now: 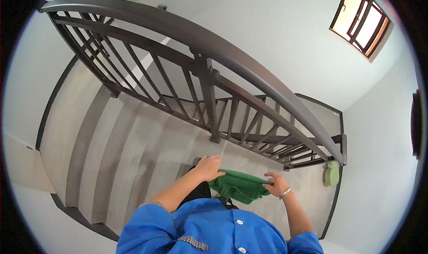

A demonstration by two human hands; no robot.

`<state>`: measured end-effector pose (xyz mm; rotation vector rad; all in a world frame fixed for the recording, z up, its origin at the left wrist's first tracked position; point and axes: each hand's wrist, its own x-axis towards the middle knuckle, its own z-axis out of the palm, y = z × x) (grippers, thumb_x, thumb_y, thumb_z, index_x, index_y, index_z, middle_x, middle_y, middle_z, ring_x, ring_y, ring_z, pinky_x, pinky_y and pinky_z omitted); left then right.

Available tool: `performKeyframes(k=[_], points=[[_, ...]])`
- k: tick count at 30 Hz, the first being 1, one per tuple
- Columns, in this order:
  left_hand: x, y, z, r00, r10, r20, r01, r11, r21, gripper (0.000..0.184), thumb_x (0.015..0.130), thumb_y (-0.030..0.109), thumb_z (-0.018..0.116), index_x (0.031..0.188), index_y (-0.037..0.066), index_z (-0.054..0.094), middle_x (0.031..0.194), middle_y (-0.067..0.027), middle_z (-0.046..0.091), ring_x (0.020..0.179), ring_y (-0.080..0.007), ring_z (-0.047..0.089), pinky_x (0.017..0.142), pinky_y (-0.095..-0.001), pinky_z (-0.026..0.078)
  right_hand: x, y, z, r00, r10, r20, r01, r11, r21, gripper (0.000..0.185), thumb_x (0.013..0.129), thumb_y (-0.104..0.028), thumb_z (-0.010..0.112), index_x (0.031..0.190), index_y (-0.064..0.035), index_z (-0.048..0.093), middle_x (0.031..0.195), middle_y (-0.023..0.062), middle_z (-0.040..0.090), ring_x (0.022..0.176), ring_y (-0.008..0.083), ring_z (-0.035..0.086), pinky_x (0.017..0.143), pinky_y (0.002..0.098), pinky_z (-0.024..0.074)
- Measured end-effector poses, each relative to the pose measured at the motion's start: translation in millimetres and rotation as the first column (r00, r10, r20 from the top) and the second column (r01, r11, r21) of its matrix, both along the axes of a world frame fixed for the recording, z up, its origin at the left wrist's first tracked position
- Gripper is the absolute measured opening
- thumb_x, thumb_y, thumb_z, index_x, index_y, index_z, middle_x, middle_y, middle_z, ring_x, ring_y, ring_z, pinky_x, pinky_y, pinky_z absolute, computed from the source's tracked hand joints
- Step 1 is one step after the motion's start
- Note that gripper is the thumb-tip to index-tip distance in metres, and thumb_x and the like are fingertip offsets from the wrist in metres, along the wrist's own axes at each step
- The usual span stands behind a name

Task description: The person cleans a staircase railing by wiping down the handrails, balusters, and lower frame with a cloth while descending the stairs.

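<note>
A green cloth [240,186] is stretched between my two hands in front of my body, sagging a little in the middle. My left hand [208,168] is closed on its left end, thumb and fingers pinching the edge. At the other end, my right hand [276,184] pinches the cloth's corner, with some fingers lifted away from it. A silver bracelet [286,193] sits on my right wrist. The dark metal stair railing [207,80] rises beyond both hands, and neither hand touches it.
Grey stairs [129,151] run along the left, edged by dark skirting. A green object [331,174], perhaps a basin or bucket, rests on the landing floor at right, near the railing's end post [341,149]. A window [360,22] is set high in the white wall.
</note>
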<state>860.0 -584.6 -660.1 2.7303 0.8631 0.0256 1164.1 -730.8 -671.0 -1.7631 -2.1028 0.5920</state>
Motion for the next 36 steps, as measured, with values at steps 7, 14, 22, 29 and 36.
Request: performKeyframes(k=[7, 14, 22, 29, 36], points=[[57.0, -32.8, 3.5, 0.895, 0.376, -0.241, -0.431, 0.586, -0.686, 0.076, 0.078, 0.070, 0.032, 0.096, 0.003, 0.063, 0.095, -0.0245, 0.060, 0.093, -0.0364, 0.058, 0.078, -0.0416, 0.045, -93.5, -1.4, 16.2, 0.981, -0.140, -0.136, 0.138, 0.990, -0.022, 0.025, 0.071, -0.028, 0.067, 0.067, -0.0048, 0.057, 0.083, 0.0131, 0.058, 0.061, 0.0322, 0.056, 0.051, 0.0416, 0.0446], [58.2, -51.3, -58.7, 0.933, 0.349, -0.093, -0.250, 0.439, -0.863, 0.052, 0.077, 0.047, 0.049, 0.095, 0.000, 0.061, 0.092, -0.0251, 0.061, 0.090, -0.0352, 0.058, 0.077, -0.0416, 0.044, -90.0, -36.2, -23.1, 0.937, -0.011, -0.349, -0.024, 0.995, -0.097, 0.037, 0.078, -0.033, 0.061, 0.098, -0.0021, 0.058, 0.106, 0.0161, 0.056, 0.080, 0.0306, 0.060, 0.068, 0.0367, 0.0491], [115.8, -65.6, 21.4, 1.000, 0.024, 0.003, -0.018, 0.842, -0.539, 0.048, 0.084, 0.039, 0.043, 0.110, 0.000, 0.049, 0.081, -0.0240, 0.061, 0.076, -0.0386, 0.060, 0.069, -0.0480, 0.047, -57.1, -7.9, -42.8, -0.441, -0.596, -0.671, -0.020, 0.754, -0.656, 0.061, 0.089, -0.055, 0.032, 0.124, -0.0072, 0.045, 0.124, 0.0106, 0.049, 0.113, 0.0272, 0.048, 0.092, 0.0418, 0.0404], [82.0, -26.8, -0.1, 0.767, 0.576, 0.283, -0.269, 0.689, -0.673, 0.024, 0.085, 0.033, 0.049, 0.094, 0.013, 0.059, 0.079, -0.0109, 0.061, 0.074, -0.0322, 0.059, 0.064, -0.0426, 0.046, -48.3, 30.0, -29.4, -0.472, -0.568, -0.675, -0.106, 0.796, -0.595, 0.059, 0.077, -0.029, 0.055, 0.129, -0.0060, 0.038, 0.126, 0.0139, 0.046, 0.114, 0.0307, 0.046, 0.097, 0.0447, 0.0364], [91.4, -2.7, -70.4, 0.143, 0.983, -0.118, 0.370, -0.163, -0.915, 0.061, 0.088, 0.043, 0.048, 0.136, 0.013, 0.023, 0.123, -0.0067, 0.043, 0.110, -0.0185, 0.044, 0.092, -0.0291, 0.037, -93.2, 99.7, -21.9, 0.384, -0.306, -0.871, -0.221, 0.885, -0.409, 0.083, 0.074, -0.006, 0.055, 0.142, -0.0115, 0.007, 0.143, 0.0093, 0.021, 0.125, 0.0221, 0.031, 0.102, 0.0309, 0.0257]])
